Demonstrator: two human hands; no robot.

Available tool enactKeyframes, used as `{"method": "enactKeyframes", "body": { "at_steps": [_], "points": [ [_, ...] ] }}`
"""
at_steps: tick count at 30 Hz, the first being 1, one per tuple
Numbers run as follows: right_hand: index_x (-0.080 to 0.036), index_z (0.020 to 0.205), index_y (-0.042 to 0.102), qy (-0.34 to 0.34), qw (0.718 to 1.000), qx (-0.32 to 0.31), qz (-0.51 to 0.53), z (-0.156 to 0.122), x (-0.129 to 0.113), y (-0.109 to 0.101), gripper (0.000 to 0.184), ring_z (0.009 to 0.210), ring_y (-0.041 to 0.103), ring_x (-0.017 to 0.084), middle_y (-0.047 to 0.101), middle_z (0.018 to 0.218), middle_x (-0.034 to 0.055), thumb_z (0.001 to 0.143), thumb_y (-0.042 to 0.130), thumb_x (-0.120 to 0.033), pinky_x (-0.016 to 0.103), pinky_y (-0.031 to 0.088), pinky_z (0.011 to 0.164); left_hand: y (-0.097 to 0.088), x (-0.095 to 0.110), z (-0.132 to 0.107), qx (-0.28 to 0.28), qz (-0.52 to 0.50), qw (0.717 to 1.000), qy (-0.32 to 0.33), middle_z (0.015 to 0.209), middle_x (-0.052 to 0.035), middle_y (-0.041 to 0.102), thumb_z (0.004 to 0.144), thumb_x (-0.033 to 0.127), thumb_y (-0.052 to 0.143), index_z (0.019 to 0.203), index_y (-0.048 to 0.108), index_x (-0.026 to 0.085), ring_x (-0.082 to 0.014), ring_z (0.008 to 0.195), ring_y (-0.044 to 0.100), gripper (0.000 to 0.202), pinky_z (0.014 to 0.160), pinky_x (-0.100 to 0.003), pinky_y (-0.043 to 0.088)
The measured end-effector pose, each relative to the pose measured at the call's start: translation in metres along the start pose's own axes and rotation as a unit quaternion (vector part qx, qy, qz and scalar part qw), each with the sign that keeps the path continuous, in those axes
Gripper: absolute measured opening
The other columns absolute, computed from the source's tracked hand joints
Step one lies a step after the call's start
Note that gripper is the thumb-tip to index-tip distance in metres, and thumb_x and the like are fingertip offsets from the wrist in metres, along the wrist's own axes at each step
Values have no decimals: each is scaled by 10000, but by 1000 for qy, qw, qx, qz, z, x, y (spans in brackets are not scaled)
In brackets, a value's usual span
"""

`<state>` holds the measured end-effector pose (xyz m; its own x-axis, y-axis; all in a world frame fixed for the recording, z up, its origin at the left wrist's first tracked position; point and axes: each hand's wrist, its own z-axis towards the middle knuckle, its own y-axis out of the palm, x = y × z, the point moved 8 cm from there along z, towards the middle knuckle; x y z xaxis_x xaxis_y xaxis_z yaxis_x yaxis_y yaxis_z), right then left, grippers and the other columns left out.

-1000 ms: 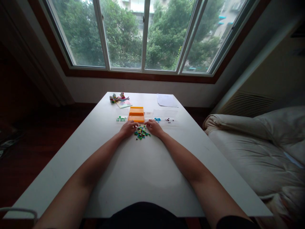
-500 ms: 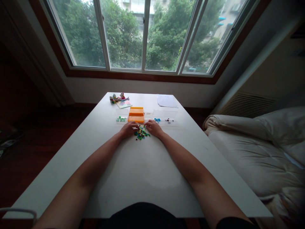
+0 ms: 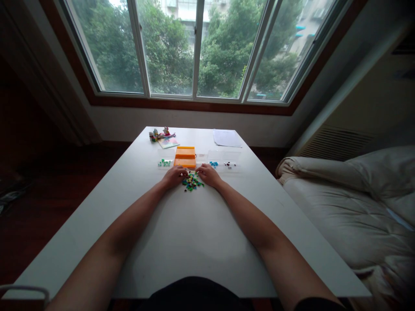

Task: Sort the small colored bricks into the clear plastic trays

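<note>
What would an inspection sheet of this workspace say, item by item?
Surface: white table.
Work items: mixed small pieces piled up; orange tray beyond them; clear containers beside the tray, with green pieces left, blue pieces and dark pieces right.
Clutter: small figures far left, papers far right.
Hands: left hand and right hand at the pile; grips unclear.
Cables: nothing clearly seen.
Surroundings: window ahead, pale sofa right.

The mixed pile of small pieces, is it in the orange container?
No, the pile lies on the table, nearer than the orange container.
</note>
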<state>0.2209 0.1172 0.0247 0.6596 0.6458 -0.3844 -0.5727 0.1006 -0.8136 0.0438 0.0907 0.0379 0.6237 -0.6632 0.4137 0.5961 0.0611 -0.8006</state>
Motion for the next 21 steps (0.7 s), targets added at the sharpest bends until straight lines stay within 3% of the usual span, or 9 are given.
{"method": "enactKeyframes", "body": {
  "at_steps": [7,14,21],
  "points": [
    [-238,1018,762,6,1000,-4,3,0,0,0,190,1011,565,209,644,1015,68,890,634,-182,333,436,940,-2,3,-1,-6,-22,1000,5,847,-32,647,835,247,672,878,758,216,-162,808,583,102,758,-278,454],
    [-240,1020,762,11,1000,-4,7,-1,-1,-1,197,1014,561,208,645,1021,66,890,629,-179,333,441,940,1,-7,0,15,12,999,-46,793,-24,650,823,242,649,851,747,217,-162,721,568,105,697,-283,435],
    [-241,1019,764,18,1000,-9,5,-1,-1,-1,195,1036,561,216,645,1018,69,884,637,-178,343,439,950,0,-6,1,21,-24,998,-47,788,-19,668,804,216,643,826,724,193,-148,708,566,87,686,-266,441]
  ]
}}
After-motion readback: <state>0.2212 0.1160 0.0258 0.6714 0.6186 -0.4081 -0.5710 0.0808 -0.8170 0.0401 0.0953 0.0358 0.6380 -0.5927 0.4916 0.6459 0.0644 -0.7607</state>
